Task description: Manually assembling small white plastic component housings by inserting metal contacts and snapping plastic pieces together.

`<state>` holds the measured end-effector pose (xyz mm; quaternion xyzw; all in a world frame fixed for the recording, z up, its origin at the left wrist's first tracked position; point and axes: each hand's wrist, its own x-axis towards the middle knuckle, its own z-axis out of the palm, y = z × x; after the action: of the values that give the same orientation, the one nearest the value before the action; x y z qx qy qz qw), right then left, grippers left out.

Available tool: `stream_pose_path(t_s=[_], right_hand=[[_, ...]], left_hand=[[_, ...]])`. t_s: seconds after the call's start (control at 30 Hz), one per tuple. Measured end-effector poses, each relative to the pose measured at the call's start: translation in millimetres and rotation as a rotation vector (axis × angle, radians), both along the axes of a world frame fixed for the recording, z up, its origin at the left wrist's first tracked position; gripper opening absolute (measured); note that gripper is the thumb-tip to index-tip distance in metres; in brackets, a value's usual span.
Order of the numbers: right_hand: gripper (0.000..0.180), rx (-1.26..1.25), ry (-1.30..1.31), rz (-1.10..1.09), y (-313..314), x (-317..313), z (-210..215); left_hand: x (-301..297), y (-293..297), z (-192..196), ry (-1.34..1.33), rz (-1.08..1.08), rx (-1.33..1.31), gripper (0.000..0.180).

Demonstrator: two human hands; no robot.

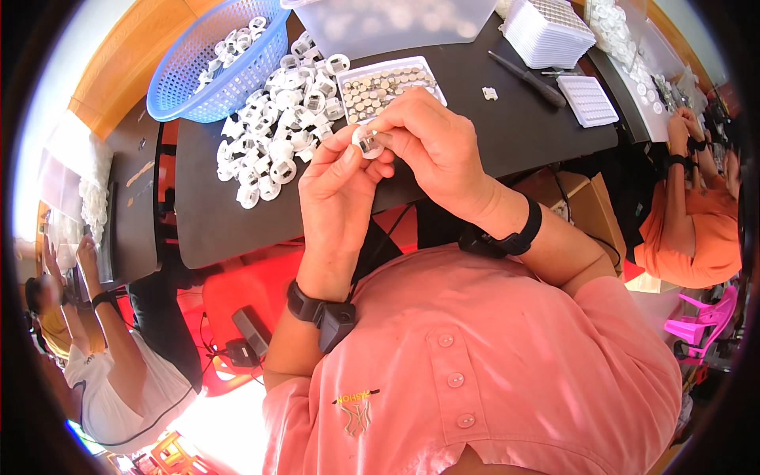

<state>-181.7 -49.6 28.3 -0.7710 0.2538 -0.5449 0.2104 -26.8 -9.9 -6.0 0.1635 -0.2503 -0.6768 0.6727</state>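
A small round white plastic part (pixel 366 145) with a dark slot in its middle is held up over the table's near side. My left hand (pixel 336 186) grips it between thumb and fingers. From the right, my right hand (pixel 439 150) pinches at the part's edge; what sits between those fingertips is too small to make out. Just beyond my hands is a white tray (pixel 435 89) of round, silvery button cells (pixel 366 99). A heap of similar white plastic parts (pixel 279 127) lies to the left of my hands.
A blue basket (pixel 170 79) with more white parts stands back left, beside a translucent bin (pixel 388 24). On the right are stacked white trays (pixel 548 36), a dark pen-like tool (pixel 529 79), a small white tray (pixel 586 101) and a loose white piece (pixel 490 93). People work on both sides.
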Motion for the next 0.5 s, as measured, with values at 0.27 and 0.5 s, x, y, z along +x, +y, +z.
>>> stream_pose_path(t_s=[0.27, 0.5], right_hand=[[0.009, 0.242, -0.141, 0.199, -3.8, -0.6, -1.0], [0.007, 0.543, -0.221, 0.367, -7.9, -5.0, 4.8]], left_hand=[[-1.4, 0.3, 1.2, -0.004, 0.026, 0.020, 0.026], [-1.7, -0.8, 1.3, -0.035, 0.019, 0.019, 0.026]])
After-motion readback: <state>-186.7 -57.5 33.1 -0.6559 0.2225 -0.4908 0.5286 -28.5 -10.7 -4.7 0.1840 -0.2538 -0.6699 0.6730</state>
